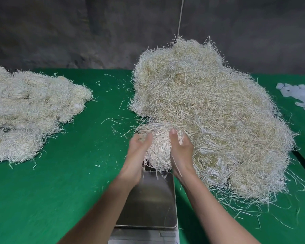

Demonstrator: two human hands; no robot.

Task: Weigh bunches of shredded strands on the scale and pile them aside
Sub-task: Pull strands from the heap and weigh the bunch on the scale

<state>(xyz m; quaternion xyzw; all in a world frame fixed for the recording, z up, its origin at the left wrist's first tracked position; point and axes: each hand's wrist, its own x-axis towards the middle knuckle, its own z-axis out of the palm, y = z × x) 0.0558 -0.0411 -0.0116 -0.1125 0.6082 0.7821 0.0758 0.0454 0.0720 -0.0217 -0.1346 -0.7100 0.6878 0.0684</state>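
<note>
The left hand [139, 147] and right hand [180, 147] cup a round, pale bunch [159, 148] of thin, stringy strands over the far end of the flat, shiny metal scale [148, 205] on the green worktop [69, 191].

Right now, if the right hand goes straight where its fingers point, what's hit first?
The right hand would likely meet the loose heap just beyond the bunch; depth unclear.
</note>
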